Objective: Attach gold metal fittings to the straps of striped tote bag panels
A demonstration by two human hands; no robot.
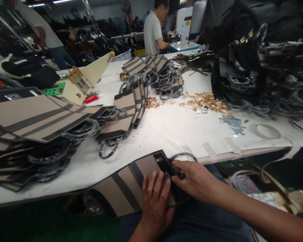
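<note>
A beige bag panel (151,164) with dark stripes and black end bands lies tilted over the table's front edge and my lap. My left hand (156,198) rests across its face, fingers stretched over the stripes and the palm at the near edge, holding it. At the panel's black right end, my right hand (189,178) is closed, its thumb and fingers around the edge beside a small metal fitting (167,176). Behind the fingers curves a plastic-wrapped handle (183,154). What lies under the right fingers is hidden.
Stacked striped panels (40,117) with wrapped handles fill the left, and more stand mid-table (126,111). Gold fittings (209,102) are scattered near a tape roll (267,131). Black bags (242,74) are piled at right. A person (153,32) works behind; another stands at left.
</note>
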